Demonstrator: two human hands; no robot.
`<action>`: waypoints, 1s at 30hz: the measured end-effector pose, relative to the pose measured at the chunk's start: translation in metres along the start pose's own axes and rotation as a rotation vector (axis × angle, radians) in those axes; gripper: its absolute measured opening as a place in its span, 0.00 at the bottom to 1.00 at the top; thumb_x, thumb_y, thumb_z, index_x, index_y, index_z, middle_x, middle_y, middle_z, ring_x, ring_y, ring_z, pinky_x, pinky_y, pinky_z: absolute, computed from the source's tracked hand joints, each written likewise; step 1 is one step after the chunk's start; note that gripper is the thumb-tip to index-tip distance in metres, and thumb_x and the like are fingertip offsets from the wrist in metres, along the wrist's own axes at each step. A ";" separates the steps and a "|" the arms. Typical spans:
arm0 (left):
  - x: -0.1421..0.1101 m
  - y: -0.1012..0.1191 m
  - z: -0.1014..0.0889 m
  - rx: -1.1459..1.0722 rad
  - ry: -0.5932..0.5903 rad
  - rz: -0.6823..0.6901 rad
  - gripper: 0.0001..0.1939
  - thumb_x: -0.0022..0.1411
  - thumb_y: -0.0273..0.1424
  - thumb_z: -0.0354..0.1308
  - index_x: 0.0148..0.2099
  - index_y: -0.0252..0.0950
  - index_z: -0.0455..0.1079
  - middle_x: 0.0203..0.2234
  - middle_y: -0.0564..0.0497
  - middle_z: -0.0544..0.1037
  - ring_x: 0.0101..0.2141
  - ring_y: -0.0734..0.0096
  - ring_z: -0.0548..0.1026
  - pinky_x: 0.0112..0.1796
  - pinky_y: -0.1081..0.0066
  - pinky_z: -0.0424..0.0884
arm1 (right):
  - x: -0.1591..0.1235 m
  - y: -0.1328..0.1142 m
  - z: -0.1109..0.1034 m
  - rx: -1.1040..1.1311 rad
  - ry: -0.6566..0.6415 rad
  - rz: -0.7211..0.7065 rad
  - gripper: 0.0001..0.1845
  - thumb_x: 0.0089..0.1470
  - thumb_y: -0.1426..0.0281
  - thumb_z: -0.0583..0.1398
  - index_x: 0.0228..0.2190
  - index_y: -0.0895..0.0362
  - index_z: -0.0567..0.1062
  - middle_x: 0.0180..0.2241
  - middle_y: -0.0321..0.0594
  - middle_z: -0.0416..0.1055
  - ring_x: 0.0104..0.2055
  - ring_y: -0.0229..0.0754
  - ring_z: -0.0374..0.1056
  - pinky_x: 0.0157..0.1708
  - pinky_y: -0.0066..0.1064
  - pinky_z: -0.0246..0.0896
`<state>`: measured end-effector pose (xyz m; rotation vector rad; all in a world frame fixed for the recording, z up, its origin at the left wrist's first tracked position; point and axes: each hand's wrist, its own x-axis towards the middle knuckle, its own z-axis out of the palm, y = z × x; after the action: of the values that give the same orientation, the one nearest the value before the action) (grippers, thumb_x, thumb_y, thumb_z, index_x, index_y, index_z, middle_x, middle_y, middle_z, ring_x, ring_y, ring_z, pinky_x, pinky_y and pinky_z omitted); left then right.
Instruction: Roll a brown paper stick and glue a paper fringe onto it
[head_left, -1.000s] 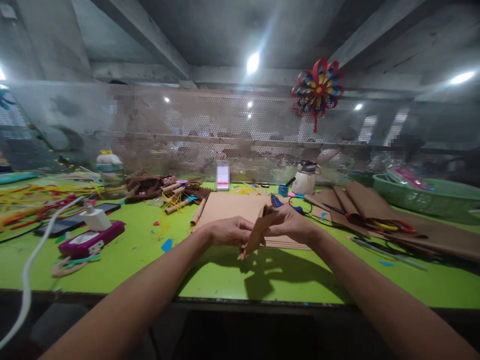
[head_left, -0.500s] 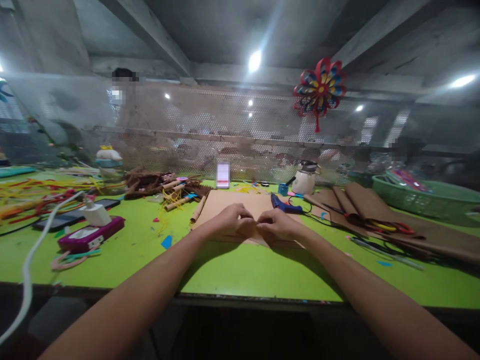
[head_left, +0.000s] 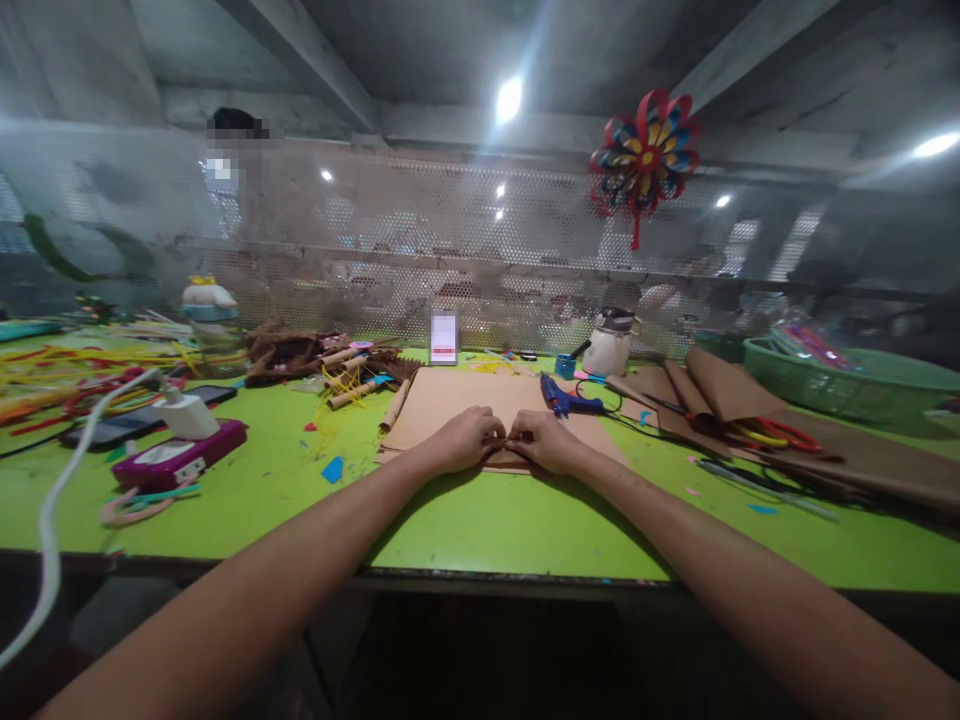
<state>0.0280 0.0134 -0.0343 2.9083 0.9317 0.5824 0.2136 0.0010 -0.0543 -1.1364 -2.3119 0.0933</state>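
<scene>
Brown paper [head_left: 505, 458] pinched by left hand [head_left: 471, 438] and right hand [head_left: 549, 441], above tan sheets [head_left: 444, 400].

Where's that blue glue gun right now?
In the head view, the blue glue gun lies just right of centre, on the brown sheets, beyond the right hand and near the small blue pot.

You have a small brown paper piece [head_left: 510, 449] pinched between your left hand [head_left: 477, 438] and right hand [head_left: 541, 441], low over the stack's near edge; your fingers hide most of it, so its full shape can't be told. The stack of light brown sheets [head_left: 442, 402] lies flat beneath your grip, reaching out beyond it and to both sides, layered edges showing.
</scene>
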 end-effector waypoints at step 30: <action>-0.008 0.005 -0.011 0.114 -0.077 0.053 0.06 0.55 0.26 0.49 0.31 0.34 0.67 0.27 0.49 0.66 0.29 0.70 0.64 0.31 0.72 0.61 | -0.011 -0.007 -0.028 -0.144 -0.207 -0.240 0.07 0.48 0.73 0.58 0.33 0.61 0.72 0.31 0.42 0.64 0.33 0.38 0.59 0.32 0.26 0.53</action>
<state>0.0206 0.0037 -0.0261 3.0401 0.9097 0.4294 0.2282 -0.0168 -0.0340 -0.9457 -2.6586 -0.0491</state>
